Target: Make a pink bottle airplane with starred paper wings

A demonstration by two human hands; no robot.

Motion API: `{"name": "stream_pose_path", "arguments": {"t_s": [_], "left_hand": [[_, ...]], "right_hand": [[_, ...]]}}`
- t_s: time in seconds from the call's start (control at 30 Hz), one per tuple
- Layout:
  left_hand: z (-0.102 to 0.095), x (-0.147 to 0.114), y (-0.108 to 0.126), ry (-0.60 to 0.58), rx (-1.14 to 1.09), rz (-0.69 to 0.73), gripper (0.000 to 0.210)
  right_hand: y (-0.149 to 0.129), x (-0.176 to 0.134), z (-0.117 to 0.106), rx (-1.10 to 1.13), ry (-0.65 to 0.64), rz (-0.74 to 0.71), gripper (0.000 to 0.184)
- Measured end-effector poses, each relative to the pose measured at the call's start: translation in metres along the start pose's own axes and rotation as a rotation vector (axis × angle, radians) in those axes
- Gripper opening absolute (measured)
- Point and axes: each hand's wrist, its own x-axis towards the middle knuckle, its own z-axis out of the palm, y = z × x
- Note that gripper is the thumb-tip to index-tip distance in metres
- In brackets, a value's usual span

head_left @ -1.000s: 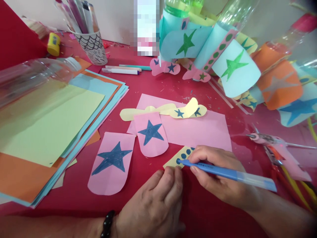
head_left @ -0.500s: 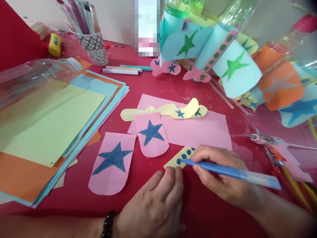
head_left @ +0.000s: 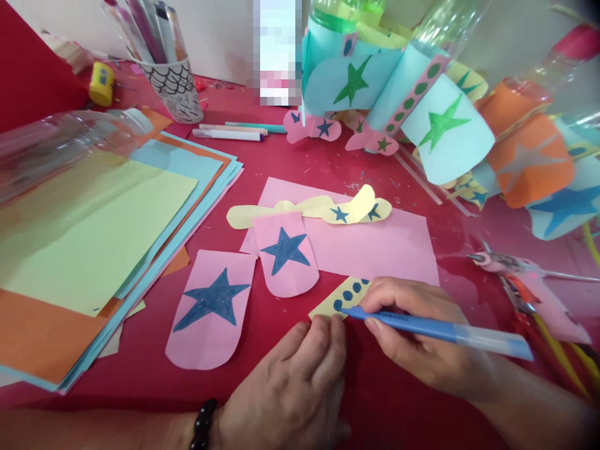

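My right hand (head_left: 417,331) is closed in a writing grip around a blue felt-tip pen (head_left: 407,324). The pen's tip touches a blue dot near the lower end of a yellow paper strip (head_left: 328,304), which carries a row of several such dots. Fingers bent and pressed together, my left hand (head_left: 295,381) holds that strip's lower end against the table; its thumb is partly hidden. Up and to the left lie two pink paper pieces with blue stars, a larger one (head_left: 192,344) and a smaller one (head_left: 285,284).
Yellow cut-outs (head_left: 304,208) lie over a pink sheet (head_left: 370,250). Stacked coloured paper (head_left: 140,212) and a clear bottle (head_left: 70,140) sit left. Behind stand a pen cup (head_left: 173,87) and paper-covered bottles (head_left: 389,87). A pink glue gun (head_left: 529,275) lies right.
The pen tip has shifted very slightly down along the dot. Both hands hold nearly the same places, and the whole view has drifted a little.
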Motion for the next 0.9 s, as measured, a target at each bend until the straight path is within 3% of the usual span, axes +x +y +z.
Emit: {"name": "stream_pose_path", "arguments": {"t_s": [0.2, 0.9], "left_hand": [[-0.0052, 0.0016, -0.0002, -0.010, 0.035, -0.007, 0.051], [-0.0024, 0.0008, -0.0004, 0.031, 0.024, 0.015, 0.051]], "right_hand": [[0.0055, -0.0029, -0.0004, -0.035, 0.011, 0.059, 0.007], [-0.0014, 0.0013, 0.0033, -0.012, -0.003, -0.007, 0.010]]}}
